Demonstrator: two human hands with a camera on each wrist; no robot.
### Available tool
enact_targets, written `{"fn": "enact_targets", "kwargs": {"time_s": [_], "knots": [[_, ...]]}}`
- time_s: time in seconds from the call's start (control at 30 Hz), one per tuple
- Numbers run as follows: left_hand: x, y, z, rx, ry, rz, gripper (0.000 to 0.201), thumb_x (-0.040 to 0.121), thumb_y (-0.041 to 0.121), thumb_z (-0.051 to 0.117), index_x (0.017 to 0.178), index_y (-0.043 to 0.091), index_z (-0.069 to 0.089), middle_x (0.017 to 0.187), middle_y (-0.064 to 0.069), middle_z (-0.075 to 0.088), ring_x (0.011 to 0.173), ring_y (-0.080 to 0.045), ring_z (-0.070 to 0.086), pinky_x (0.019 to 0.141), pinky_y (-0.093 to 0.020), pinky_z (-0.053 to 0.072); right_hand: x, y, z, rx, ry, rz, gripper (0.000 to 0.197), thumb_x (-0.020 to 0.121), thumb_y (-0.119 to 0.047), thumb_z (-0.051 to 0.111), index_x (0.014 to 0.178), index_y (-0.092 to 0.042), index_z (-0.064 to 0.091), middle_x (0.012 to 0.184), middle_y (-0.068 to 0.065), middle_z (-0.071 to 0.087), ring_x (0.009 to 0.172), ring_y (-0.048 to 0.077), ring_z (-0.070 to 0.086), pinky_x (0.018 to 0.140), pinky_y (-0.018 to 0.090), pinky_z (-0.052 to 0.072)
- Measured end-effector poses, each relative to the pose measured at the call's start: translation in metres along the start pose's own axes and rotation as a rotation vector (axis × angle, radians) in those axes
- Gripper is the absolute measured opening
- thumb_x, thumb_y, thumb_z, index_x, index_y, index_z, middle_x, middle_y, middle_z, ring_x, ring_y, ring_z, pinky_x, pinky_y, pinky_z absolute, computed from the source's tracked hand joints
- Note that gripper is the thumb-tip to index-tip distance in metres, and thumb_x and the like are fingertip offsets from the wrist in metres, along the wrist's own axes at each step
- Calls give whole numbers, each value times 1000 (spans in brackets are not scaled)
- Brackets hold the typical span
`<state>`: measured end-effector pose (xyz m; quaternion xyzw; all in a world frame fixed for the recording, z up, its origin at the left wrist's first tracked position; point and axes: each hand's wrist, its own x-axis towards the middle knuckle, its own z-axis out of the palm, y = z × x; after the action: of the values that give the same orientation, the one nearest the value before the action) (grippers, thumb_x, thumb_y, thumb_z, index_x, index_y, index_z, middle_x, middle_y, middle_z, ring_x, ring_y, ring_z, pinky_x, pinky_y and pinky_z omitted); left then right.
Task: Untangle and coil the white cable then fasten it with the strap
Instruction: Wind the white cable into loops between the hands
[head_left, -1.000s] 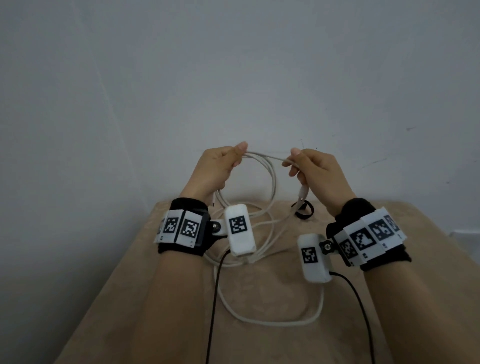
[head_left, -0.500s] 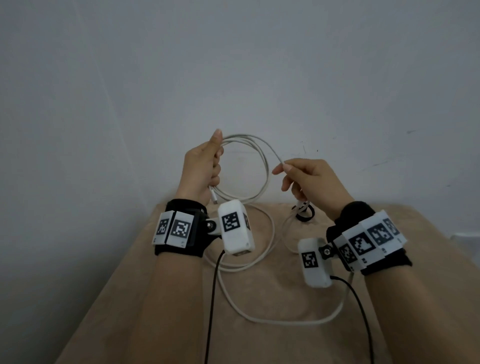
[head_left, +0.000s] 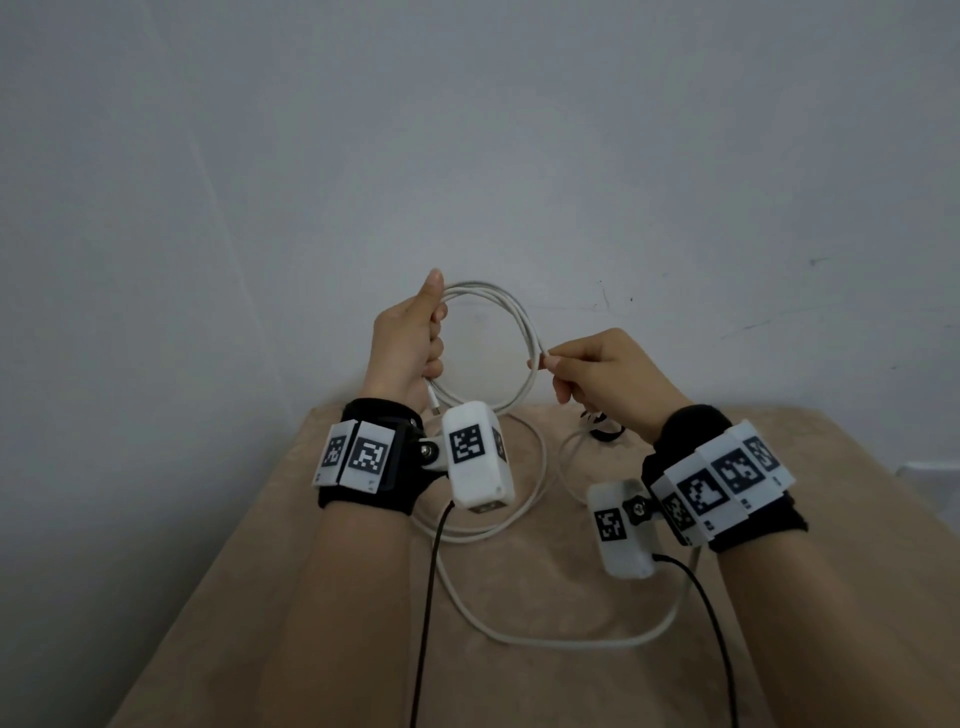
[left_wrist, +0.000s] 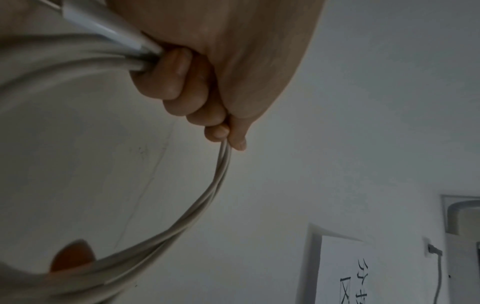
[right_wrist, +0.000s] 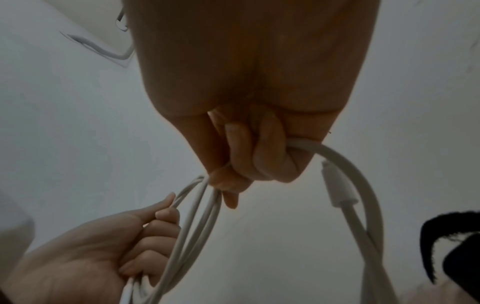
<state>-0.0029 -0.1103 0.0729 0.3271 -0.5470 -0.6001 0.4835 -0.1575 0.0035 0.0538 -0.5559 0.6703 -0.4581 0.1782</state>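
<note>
A white cable is wound in a round coil held up in front of the wall. My left hand grips the coil's left side in a fist, thumb pointing up, with a white plug sticking out below the fingers. My right hand pinches the cable at the coil's right side. The loose rest of the cable lies in loops on the tan surface. A black strap lies on the surface behind my right hand, also at the edge of the right wrist view.
The tan cloth-covered surface ends at a grey wall just behind the hands. Black camera leads run down from both wrist units. A paper notice and a wall socket show in the left wrist view.
My left hand has lifted and turned the coil upright. My right hand has slid down the cable from the top to the coil's right side, and the loose loop on the surface has widened.
</note>
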Motion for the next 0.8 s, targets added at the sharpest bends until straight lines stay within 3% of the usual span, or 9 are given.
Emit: {"fn": "enact_targets", "kwargs": {"time_s": [0.1, 0.2, 0.37, 0.43, 0.57, 0.63, 0.7, 0.8], "knots": [[1, 0, 0, -62, -9, -24, 42, 94, 44, 54, 63, 19, 41, 44, 12, 24, 34, -4, 17, 33, -17, 14, -2, -3, 1, 19, 1, -14, 38, 95, -20, 51, 99, 17, 59, 59, 9, 39, 45, 7, 28, 48, 17, 26], [0, 3, 3, -176, -64, -98, 42, 94, 46, 53, 64, 19, 40, 45, 12, 23, 34, -3, 16, 33, -17, 13, -4, -6, 2, 36, 15, -35, 42, 95, -20, 50, 108, 20, 51, 60, 5, 31, 53, 13, 25, 53, 24, 22], [1, -1, 7, -264, -62, -155, 44, 94, 49, 52, 64, 19, 40, 43, 11, 24, 33, -3, 16, 32, -16, 14, -7, -11, 5, -59, 44, -55, 47, 100, -30, 39, 110, 12, 57, 67, 5, 43, 62, 26, 38, 65, 32, 29], [2, -4, 6, -290, -56, -182, 44, 93, 50, 51, 64, 19, 39, 41, 11, 23, 31, -3, 16, 31, -16, 14, -7, -10, 7, -77, 53, -51, 50, 101, -34, 34, 110, 8, 60, 71, 3, 47, 65, 21, 44, 67, 32, 32], [4, -4, 7, -319, -54, -196, 45, 94, 50, 51, 64, 19, 39, 41, 11, 22, 30, -3, 16, 30, -16, 14, -4, -10, 7, 93, 41, -13, 48, 101, -42, 31, 99, -16, 72, 64, -10, 47, 52, -2, 45, 64, 24, 31], [2, -3, 9, -330, -63, -193, 45, 94, 50, 50, 64, 19, 38, 41, 11, 22, 30, -3, 16, 29, -16, 15, -4, -9, 8, 41, 39, -61, 41, 99, -42, 38, 84, -22, 70, 65, -10, 49, 60, 0, 47, 69, 25, 36], [1, -4, 12, -342, -83, -201, 45, 94, 50, 50, 64, 19, 39, 41, 10, 23, 30, -3, 16, 30, -16, 15, -3, -7, 7, -18, 62, -93, 36, 99, -35, 43, 71, -25, 62, 66, -6, 48, 64, 10, 47, 71, 29, 37], [3, -5, 11, -335, -129, -225, 45, 94, 50, 49, 63, 19, 39, 40, 10, 25, 31, -3, 18, 33, -16, 18, -1, -5, 5, -27, 81, -86, 35, 99, -31, 43, 66, -23, 53, 71, 5, 48, 68, 16, 44, 69, 32, 36]]}}
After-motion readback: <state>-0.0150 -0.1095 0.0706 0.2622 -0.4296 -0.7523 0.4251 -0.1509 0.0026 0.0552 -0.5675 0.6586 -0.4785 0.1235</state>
